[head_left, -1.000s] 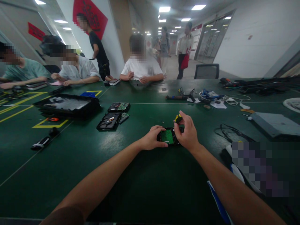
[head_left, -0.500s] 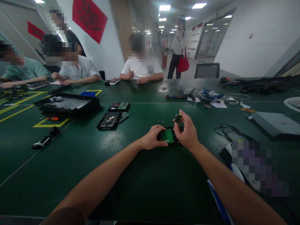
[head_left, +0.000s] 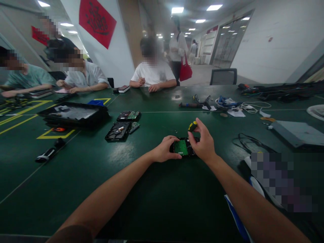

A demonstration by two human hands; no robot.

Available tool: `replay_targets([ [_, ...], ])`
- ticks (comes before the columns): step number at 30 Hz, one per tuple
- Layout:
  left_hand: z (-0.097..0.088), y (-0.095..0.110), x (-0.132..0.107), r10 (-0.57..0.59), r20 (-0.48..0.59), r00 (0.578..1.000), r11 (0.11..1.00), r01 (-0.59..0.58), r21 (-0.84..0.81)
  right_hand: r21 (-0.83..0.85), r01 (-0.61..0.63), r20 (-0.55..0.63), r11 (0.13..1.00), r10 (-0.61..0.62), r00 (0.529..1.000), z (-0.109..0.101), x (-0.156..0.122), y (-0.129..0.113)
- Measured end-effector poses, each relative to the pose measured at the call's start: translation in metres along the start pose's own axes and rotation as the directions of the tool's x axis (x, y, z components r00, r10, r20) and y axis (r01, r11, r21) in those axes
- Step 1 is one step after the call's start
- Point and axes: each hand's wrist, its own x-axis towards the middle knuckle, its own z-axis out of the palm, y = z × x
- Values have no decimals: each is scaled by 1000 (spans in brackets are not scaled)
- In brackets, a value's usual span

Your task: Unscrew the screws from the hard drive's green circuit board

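A black hard drive point(head_left: 182, 147) with a green circuit board facing up lies on the green table point(head_left: 157, 199) in front of me. My left hand point(head_left: 165, 148) grips its left edge with curled fingers. My right hand point(head_left: 204, 141) is closed round a small screwdriver with a yellow-and-black handle point(head_left: 192, 126), held upright over the drive's right side. The screwdriver's tip is hidden behind my fingers.
Two more opened drives point(head_left: 118, 130) point(head_left: 129, 115) and a black tray point(head_left: 72, 114) lie to the left. Cables and tools point(head_left: 222, 103) sit at the back right, a grey flat box point(head_left: 296, 133) at the right. Several people sit across the table; one walks behind.
My hands stay on the drive; the right hand has turned the screwdriver handle slightly. The person with the red bag has walked left in the background.
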Motion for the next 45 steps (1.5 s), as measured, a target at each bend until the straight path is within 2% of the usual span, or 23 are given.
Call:
replay_targets([
  [5, -1, 1, 0, 9, -12, 1000, 1000, -9, 10, -17, 42, 10, 999, -42, 999, 0, 0, 1],
  [12, 2, -4, 1, 28, -11, 1000, 1000, -28, 2, 44, -16, 20, 999, 15, 1000, 4, -3, 4],
  [16, 1, -3, 1, 37, -8, 999, 999, -37, 11, 15, 5, 6, 1000, -5, 1000, 1, -1, 3],
  [21, 1, -2, 0, 21, -7, 1000, 1000, -20, 9, 27, -15, 43, 1000, 14, 999, -1, 0, 0],
  [30, 0, 1, 0, 5, -10, 1000, 1000, -5, -2, 20, 8, 30, 1000, -8, 1000, -1, 0, 0],
  [37, 1, -2, 0, 21, -9, 1000, 1000, -21, 6, 36, -22, -8, 999, 22, 1000, 0, -1, 1],
  [45, 1, -3, 2, 11, -12, 1000, 1000, -11, 10, 39, -17, 3, 999, 17, 1000, 0, -1, 0],
])
